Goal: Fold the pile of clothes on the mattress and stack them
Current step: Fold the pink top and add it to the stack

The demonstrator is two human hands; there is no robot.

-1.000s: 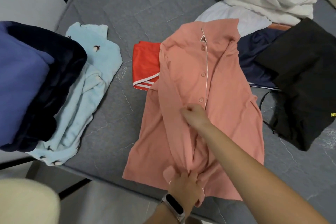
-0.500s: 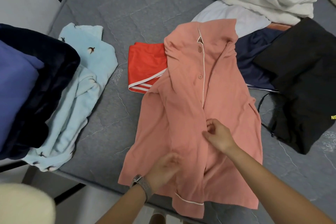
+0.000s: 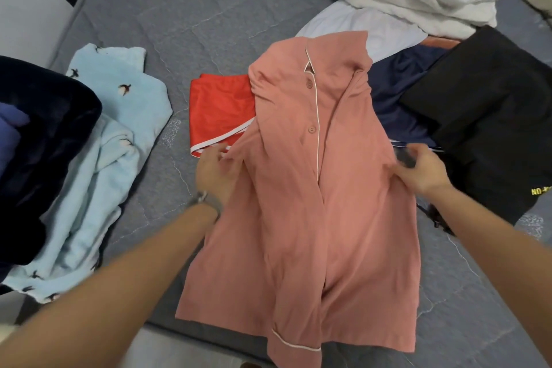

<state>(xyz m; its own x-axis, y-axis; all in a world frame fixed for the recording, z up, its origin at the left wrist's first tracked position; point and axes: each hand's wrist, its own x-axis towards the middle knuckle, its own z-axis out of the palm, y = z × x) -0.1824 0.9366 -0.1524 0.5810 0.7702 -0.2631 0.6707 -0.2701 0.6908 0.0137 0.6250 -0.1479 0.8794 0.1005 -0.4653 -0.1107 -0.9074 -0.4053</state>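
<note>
Pink shirt (image 3: pixel 313 218) – left hand (image 3: pixel 213 172) pinches its left edge | right hand (image 3: pixel 424 172) grips its right edge

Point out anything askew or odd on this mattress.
The pink pajama shirt lies crooked, its hem hanging over the mattress edge and its upper part overlapping the red shorts. Each hand, left and right, grips a side.
</note>
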